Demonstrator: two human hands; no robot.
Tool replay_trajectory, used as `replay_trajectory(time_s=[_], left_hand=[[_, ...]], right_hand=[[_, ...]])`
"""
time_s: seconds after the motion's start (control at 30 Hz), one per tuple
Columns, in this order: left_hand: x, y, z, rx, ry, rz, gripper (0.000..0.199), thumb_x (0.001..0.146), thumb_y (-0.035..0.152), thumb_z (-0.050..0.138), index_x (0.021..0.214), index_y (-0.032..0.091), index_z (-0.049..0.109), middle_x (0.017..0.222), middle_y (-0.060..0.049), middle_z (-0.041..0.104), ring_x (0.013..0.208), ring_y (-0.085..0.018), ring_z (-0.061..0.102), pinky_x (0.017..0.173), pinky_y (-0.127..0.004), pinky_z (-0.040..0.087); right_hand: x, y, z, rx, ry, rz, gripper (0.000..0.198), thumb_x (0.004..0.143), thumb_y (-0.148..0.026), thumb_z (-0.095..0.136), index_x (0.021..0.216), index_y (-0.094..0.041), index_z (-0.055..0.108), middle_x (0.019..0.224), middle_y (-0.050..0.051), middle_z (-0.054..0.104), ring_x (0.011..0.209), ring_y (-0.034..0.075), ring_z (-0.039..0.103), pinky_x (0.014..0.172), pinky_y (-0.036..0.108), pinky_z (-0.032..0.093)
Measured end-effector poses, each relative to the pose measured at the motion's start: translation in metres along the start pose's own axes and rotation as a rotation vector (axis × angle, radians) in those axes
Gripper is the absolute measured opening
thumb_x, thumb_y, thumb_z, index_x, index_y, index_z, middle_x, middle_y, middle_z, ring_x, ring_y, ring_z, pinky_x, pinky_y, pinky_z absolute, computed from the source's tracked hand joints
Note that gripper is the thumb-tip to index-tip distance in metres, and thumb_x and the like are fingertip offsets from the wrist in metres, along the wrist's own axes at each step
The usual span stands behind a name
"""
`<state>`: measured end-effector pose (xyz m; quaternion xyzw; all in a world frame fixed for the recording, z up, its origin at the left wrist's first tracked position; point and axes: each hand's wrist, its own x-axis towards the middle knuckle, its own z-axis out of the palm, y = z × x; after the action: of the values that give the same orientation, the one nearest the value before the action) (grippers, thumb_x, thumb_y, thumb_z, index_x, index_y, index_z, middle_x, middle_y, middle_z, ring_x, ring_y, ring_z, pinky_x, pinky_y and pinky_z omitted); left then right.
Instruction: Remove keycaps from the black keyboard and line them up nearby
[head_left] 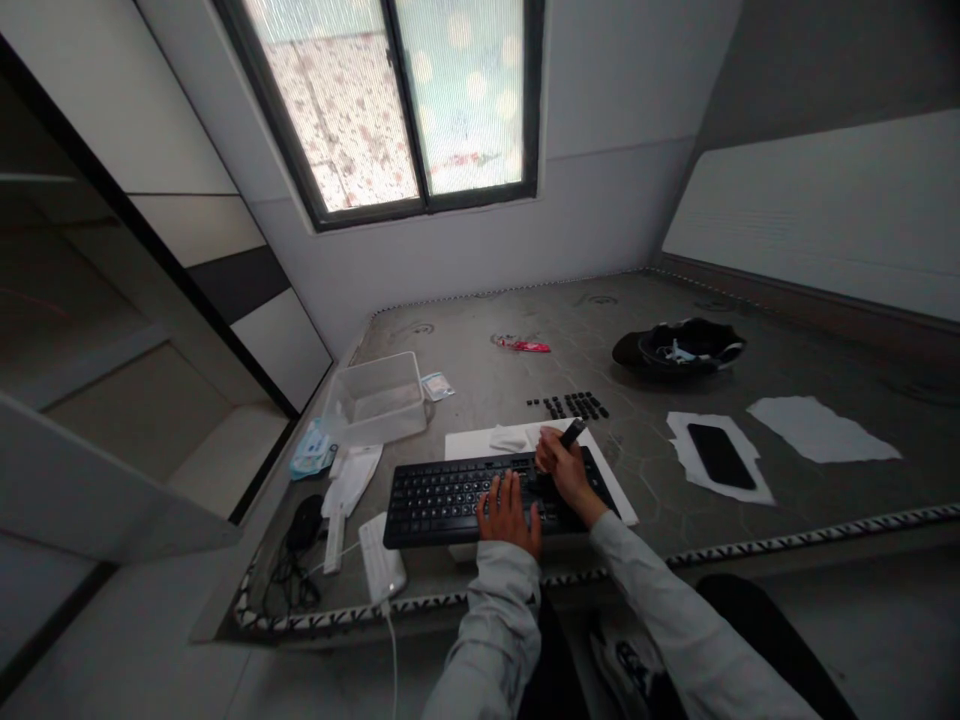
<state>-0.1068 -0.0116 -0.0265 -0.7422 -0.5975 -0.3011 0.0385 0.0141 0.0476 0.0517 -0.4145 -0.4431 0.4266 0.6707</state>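
A black computer keyboard (442,500) lies over a white sheet or board (465,443). My left hand (510,515) rests on its middle, fingers stretched out and lying flat. Over the keyboard's right part, my right hand (561,468) is closed around a black stick-like tool (573,432). The tool's upper end sticks out above the fist; its lower end merges with the dark keys and cannot be made out. Behind the sheet, several loose black keycaps (574,405) are laid out in rough rows. A crumpled white tissue (508,438) sits just beyond the keyboard.
To the left are a clear plastic bin (379,400), a blue-white packet (313,450), a white power bank-like box (382,560) with a cable, and a black mouse (306,522). Rightward lie a phone (721,456) on paper and a black cap (679,350). Red-tagged keys (525,345) lie farther back.
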Motion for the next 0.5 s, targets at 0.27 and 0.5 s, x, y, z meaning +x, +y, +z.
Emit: replay_trajectory(time_s=[0.27,0.5], left_hand=[[-0.001,0.0,0.0,-0.01,-0.006,-0.016,0.054,0.087,0.041,0.054,0.138,0.024,0.051,0.141,-0.005,0.054,0.13,-0.026,0.045,0.107,-0.044,0.032],[-0.001,-0.001,0.001,-0.012,-0.017,-0.013,0.054,0.087,0.039,0.053,0.139,0.024,0.05,0.143,-0.005,0.052,0.131,-0.025,0.044,0.107,-0.044,0.032]], right_hand=[[-0.008,-0.025,-0.037,-1.116,-0.341,-0.148,0.028,0.079,-0.05,0.066,0.082,-0.023,0.07,0.083,0.005,0.071,0.077,0.022,0.063,0.069,0.028,0.04],[-0.028,-0.005,-0.069,-1.285,-0.403,-0.095,0.026,0.076,-0.044,0.072,0.093,-0.024,0.071,0.095,0.005,0.071,0.087,0.022,0.065,0.07,0.028,0.042]])
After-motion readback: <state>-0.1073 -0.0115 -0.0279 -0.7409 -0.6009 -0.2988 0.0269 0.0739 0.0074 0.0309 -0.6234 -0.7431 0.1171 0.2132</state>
